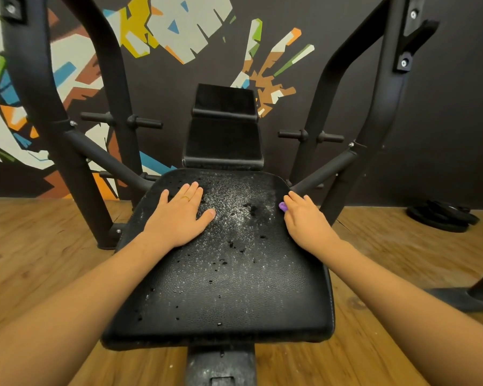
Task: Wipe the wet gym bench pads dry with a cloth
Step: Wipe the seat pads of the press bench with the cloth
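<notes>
Seat pad (223, 274) wet; left hand (179, 215) flat on it; right hand (304, 218) clutches purple object (282, 206).

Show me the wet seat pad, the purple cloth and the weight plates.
seat pad (229, 288), head view, bare middle of its top.
purple cloth (282, 207), head view, the small bit that shows.
weight plates (444, 217), head view, top of the stack.

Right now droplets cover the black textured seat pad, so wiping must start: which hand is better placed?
Right. The right hand, on the black seat pad, grips a small purple item, probably the cloth; the left hand lies flat, empty.
</notes>
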Demonstrator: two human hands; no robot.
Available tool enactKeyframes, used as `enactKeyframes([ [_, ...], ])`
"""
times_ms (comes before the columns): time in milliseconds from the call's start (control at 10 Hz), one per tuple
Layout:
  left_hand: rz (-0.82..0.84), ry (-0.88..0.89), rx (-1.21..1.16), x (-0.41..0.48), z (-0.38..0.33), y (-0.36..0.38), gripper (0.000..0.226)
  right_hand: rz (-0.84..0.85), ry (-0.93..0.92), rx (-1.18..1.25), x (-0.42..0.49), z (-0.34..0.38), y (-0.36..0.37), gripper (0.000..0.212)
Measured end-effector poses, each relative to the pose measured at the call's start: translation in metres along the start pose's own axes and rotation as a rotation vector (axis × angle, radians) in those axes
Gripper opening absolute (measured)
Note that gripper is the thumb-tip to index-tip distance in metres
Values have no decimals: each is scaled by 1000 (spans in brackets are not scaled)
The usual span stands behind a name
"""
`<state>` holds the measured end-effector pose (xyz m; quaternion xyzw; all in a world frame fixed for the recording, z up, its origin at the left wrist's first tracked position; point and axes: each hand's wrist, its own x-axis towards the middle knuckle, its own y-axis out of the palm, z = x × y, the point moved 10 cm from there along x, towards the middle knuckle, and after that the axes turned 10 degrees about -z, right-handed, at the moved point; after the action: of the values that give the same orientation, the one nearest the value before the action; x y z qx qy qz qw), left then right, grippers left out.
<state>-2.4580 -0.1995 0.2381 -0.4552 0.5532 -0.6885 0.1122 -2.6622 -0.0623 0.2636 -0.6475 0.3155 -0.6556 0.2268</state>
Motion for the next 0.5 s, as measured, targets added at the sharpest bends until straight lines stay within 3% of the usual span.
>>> enactKeyframes([
  [100, -4, 3, 2, 0, 0, 1, 78, 69, 31, -5, 16, -7, 13, 12],
  [300, -6, 1, -4, -1, 1, -1, 78, -64, -5, -82, -1, 2, 0, 9],
  [500, -9, 6, -9, 0, 0, 0, 78, -57, -64, -54, -25, 4, 0, 6],
])
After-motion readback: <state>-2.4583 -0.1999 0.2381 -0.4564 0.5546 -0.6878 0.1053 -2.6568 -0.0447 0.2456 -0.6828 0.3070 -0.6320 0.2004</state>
